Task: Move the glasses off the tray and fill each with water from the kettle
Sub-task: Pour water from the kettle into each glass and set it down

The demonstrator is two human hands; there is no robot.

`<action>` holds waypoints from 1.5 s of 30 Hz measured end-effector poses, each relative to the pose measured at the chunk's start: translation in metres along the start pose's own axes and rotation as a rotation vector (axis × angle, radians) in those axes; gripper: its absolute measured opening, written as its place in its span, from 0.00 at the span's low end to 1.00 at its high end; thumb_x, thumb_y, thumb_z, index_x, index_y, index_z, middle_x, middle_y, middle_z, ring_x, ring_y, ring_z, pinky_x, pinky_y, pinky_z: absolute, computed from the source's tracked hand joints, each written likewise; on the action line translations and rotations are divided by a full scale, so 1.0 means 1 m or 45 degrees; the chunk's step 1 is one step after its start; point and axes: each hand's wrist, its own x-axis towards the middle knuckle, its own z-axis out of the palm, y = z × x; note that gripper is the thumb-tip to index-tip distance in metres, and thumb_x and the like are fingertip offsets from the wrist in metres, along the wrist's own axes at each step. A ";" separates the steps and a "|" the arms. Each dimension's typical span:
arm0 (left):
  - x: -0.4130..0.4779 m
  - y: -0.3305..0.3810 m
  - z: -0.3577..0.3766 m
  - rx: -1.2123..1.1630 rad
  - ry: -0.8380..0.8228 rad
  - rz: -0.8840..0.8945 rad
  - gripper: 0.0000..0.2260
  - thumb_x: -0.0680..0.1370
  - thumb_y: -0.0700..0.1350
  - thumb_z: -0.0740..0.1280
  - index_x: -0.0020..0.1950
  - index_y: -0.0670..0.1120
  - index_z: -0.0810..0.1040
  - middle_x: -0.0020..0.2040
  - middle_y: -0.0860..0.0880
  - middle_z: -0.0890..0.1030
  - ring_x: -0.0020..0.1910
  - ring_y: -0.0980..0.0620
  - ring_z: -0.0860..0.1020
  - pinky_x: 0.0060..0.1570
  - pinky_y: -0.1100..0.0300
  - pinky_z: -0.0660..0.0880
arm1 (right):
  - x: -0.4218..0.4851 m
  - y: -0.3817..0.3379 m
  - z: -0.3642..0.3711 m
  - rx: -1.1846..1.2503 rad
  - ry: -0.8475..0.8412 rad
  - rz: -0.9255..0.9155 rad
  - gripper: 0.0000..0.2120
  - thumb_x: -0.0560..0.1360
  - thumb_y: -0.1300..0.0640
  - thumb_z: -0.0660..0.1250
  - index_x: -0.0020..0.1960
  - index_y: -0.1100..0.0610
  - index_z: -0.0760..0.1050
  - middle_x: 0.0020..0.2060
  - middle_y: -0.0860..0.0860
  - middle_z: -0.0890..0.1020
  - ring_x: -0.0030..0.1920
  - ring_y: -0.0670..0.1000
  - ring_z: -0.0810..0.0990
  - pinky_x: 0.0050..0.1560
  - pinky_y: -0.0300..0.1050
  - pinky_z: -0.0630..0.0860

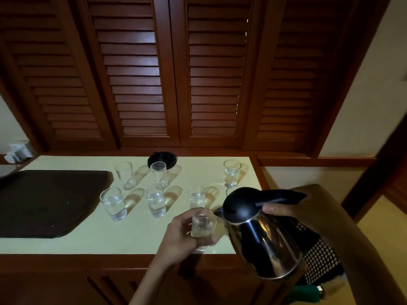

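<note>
The left hand (182, 234) grips a glass (201, 225) at the bench (88, 241) edge. The right hand (284, 211) is closed on the kettle (262, 236) handle — its spout touches the glass rim. Six other glasses (155, 203) stand beyond the left hand — the tray (44, 201) lies further left.

A single head-worn wide-angle view looks forward and down from close above the near edge of the pale cream countertop (92, 238), facing the far dark-red louvred wooden doors (136, 73).
</note>
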 end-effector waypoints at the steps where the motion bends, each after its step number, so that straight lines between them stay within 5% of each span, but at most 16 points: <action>1: 0.004 0.005 -0.003 -0.001 0.007 0.013 0.24 0.63 0.35 0.85 0.53 0.55 0.86 0.50 0.53 0.88 0.49 0.57 0.85 0.47 0.67 0.79 | -0.001 0.004 -0.002 0.071 0.023 0.005 0.29 0.50 0.31 0.74 0.43 0.49 0.87 0.36 0.48 0.89 0.37 0.48 0.89 0.47 0.50 0.85; 6: 0.038 0.042 -0.024 0.000 0.056 0.078 0.25 0.63 0.37 0.84 0.56 0.53 0.85 0.52 0.52 0.88 0.51 0.56 0.86 0.45 0.66 0.80 | -0.010 0.010 -0.018 0.370 0.150 0.041 0.15 0.68 0.55 0.77 0.52 0.60 0.85 0.19 0.47 0.80 0.18 0.38 0.75 0.21 0.28 0.68; 9: 0.071 0.062 -0.033 -0.008 0.075 0.124 0.27 0.63 0.35 0.85 0.58 0.51 0.85 0.54 0.50 0.88 0.52 0.55 0.86 0.47 0.64 0.80 | -0.007 0.017 -0.029 0.474 0.198 0.092 0.16 0.65 0.57 0.78 0.50 0.64 0.84 0.16 0.47 0.76 0.15 0.39 0.72 0.17 0.28 0.65; 15: 0.147 0.077 -0.033 0.115 0.070 0.149 0.25 0.62 0.40 0.86 0.56 0.52 0.86 0.52 0.51 0.89 0.51 0.54 0.86 0.51 0.60 0.81 | 0.002 0.027 -0.041 0.565 0.290 0.107 0.09 0.65 0.57 0.79 0.41 0.59 0.82 0.20 0.48 0.81 0.18 0.40 0.77 0.33 0.42 0.69; 20: 0.198 0.050 -0.024 0.133 0.060 -0.016 0.24 0.62 0.36 0.85 0.54 0.50 0.85 0.46 0.55 0.88 0.49 0.53 0.83 0.40 0.71 0.77 | 0.005 0.033 -0.047 0.555 0.291 0.093 0.18 0.60 0.48 0.78 0.47 0.56 0.85 0.34 0.50 0.89 0.40 0.51 0.88 0.46 0.52 0.81; 22: 0.210 0.038 -0.022 0.140 0.082 -0.054 0.23 0.61 0.32 0.84 0.50 0.51 0.84 0.39 0.59 0.87 0.47 0.53 0.82 0.36 0.72 0.76 | 0.007 0.034 -0.047 0.566 0.269 0.087 0.14 0.67 0.53 0.78 0.48 0.59 0.84 0.26 0.47 0.85 0.28 0.40 0.83 0.34 0.41 0.78; 25: 0.227 0.020 -0.021 0.205 0.075 -0.102 0.23 0.62 0.31 0.84 0.48 0.52 0.82 0.45 0.56 0.84 0.48 0.51 0.80 0.40 0.67 0.76 | 0.012 0.040 -0.048 0.587 0.263 0.099 0.08 0.71 0.58 0.76 0.48 0.60 0.83 0.21 0.46 0.82 0.18 0.38 0.76 0.23 0.31 0.69; 29: 0.243 0.000 -0.022 0.256 0.086 -0.165 0.24 0.61 0.35 0.85 0.53 0.47 0.83 0.54 0.48 0.83 0.54 0.48 0.80 0.51 0.59 0.75 | 0.014 0.041 -0.048 0.618 0.259 0.083 0.11 0.66 0.55 0.78 0.46 0.58 0.85 0.29 0.50 0.87 0.23 0.42 0.82 0.29 0.35 0.74; 34: 0.251 -0.017 -0.027 0.232 0.088 -0.238 0.23 0.60 0.36 0.86 0.51 0.48 0.83 0.52 0.47 0.84 0.53 0.45 0.82 0.51 0.58 0.75 | 0.017 0.044 -0.046 0.607 0.261 0.123 0.08 0.70 0.60 0.77 0.48 0.60 0.84 0.24 0.48 0.84 0.19 0.39 0.77 0.21 0.27 0.69; 41: 0.247 -0.035 -0.032 0.137 0.093 -0.253 0.23 0.60 0.29 0.84 0.48 0.45 0.82 0.55 0.43 0.85 0.54 0.42 0.83 0.55 0.54 0.78 | 0.018 0.040 -0.043 0.572 0.240 0.104 0.14 0.64 0.54 0.78 0.47 0.57 0.86 0.34 0.51 0.89 0.29 0.44 0.86 0.31 0.34 0.75; 45: 0.248 -0.047 -0.032 0.075 0.100 -0.260 0.23 0.58 0.29 0.84 0.45 0.46 0.82 0.57 0.41 0.85 0.55 0.41 0.83 0.45 0.62 0.83 | 0.017 0.039 -0.042 0.550 0.211 0.088 0.16 0.62 0.51 0.79 0.47 0.57 0.85 0.36 0.53 0.89 0.31 0.46 0.87 0.34 0.38 0.78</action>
